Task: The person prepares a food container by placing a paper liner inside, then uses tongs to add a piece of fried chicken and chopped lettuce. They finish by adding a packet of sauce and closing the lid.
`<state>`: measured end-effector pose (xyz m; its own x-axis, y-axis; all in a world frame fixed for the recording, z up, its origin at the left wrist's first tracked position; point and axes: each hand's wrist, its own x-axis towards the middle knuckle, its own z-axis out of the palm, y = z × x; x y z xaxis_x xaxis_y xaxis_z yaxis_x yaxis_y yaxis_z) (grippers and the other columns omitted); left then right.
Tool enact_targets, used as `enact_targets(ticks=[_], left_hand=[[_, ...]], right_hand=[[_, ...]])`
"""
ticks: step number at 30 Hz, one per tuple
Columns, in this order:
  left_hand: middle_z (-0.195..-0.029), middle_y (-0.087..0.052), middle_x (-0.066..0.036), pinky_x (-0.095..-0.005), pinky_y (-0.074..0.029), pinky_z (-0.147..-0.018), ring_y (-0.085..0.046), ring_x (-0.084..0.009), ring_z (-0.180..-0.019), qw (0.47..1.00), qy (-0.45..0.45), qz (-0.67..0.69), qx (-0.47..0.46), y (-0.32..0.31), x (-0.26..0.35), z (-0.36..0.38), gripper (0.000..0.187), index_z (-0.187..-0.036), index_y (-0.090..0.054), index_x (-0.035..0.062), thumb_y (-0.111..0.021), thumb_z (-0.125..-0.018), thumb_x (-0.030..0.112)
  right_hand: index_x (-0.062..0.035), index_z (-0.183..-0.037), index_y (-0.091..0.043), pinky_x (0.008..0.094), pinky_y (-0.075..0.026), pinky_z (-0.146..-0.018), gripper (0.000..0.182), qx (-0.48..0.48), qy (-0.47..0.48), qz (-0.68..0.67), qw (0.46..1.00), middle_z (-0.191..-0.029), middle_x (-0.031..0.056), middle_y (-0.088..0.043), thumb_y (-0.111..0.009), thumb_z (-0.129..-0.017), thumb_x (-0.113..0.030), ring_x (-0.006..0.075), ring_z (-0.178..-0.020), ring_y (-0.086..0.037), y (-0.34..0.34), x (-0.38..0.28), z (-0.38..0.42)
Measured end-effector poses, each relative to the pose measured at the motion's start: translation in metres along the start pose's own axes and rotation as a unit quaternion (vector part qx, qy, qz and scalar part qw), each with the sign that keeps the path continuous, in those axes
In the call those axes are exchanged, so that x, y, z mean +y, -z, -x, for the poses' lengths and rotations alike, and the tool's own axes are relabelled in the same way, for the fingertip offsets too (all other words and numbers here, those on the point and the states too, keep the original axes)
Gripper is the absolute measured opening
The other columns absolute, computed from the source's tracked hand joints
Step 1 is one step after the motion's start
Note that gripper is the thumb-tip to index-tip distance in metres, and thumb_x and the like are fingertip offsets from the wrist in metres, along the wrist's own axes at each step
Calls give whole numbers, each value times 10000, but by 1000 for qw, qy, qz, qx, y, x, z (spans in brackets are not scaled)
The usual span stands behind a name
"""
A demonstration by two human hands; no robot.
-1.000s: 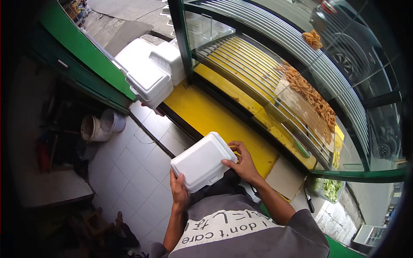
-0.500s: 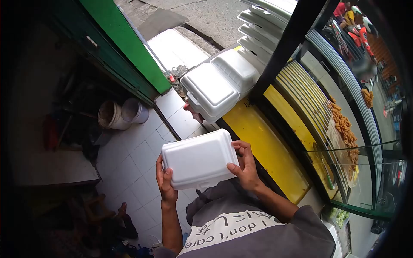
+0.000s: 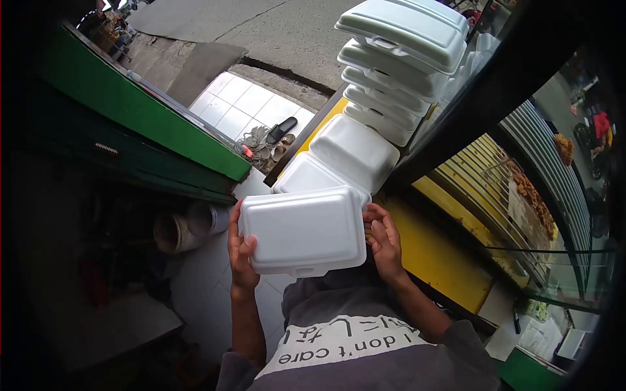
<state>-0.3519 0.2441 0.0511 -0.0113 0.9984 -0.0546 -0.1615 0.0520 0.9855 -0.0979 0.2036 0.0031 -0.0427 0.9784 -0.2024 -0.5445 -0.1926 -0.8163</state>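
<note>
A closed white foam food box [image 3: 303, 231] is held in front of my chest, its front tab toward me. My left hand [image 3: 242, 251] grips the left side, thumb over the lid edge and fingers behind. At the right edge, my right hand [image 3: 385, 244] has bent fingers against the box; the thumb is off the lid and some fingertips are hidden. Just beyond lies another white foam box [image 3: 355, 153], partly covered by the held one. Behind it rises a stack of closed white foam boxes [image 3: 404, 32].
A yellow counter [image 3: 427, 260] runs along my right beside a glass display case with fried food [image 3: 528, 195] on a rack. A dark post [image 3: 482, 98] stands near the stack. To the left are a green door frame [image 3: 143, 111], buckets [image 3: 176, 233] and a tiled floor.
My view has swung so more of the stack and street shows. My right thumb has come off the lid. The held box now overlaps the box beyond it.
</note>
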Motion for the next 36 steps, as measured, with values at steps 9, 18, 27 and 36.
enact_targets(ticks=[9,18,27,36], left_hand=[[-1241,-519,-138,-321,-439,-953,-536,-212,-1130,994,82,52,-57,46,-21,-95,650,-1389,-360,1,-487,-856,351],[-1307,-483,-143,-346,-425,-982,-501,-225,-1191,963,173,122,-169,57,-39,-142,687,-1425,-332,27,-485,-867,399],[-1279,-502,-147,-345,-427,-976,-515,-231,-1168,950,186,107,-226,80,-37,-165,715,-1417,-340,17,-498,-845,416],[-1284,-502,-154,-334,-435,-962,-519,-226,-1162,940,194,93,-264,85,-46,-209,685,-1410,-347,8,-494,-867,398]], right_hand=[[58,-1441,-234,388,-299,-1090,922,171,-60,111,977,-1403,229,-382,-732,-794,-370,308,-1315,-375,23,25,-35],[38,-1448,-203,425,-322,-1080,1081,266,-25,180,947,-1396,242,-354,-791,-682,-449,337,-1323,-350,-15,15,-67],[-1,-1442,-292,376,-382,-1019,981,198,-35,154,967,-1285,216,-473,-769,-655,-339,300,-1212,-465,-5,-4,-81],[-21,-1417,-403,352,-305,-1096,888,8,-200,256,946,-1338,148,-506,-802,-645,-201,246,-1254,-452,77,-74,-29]])
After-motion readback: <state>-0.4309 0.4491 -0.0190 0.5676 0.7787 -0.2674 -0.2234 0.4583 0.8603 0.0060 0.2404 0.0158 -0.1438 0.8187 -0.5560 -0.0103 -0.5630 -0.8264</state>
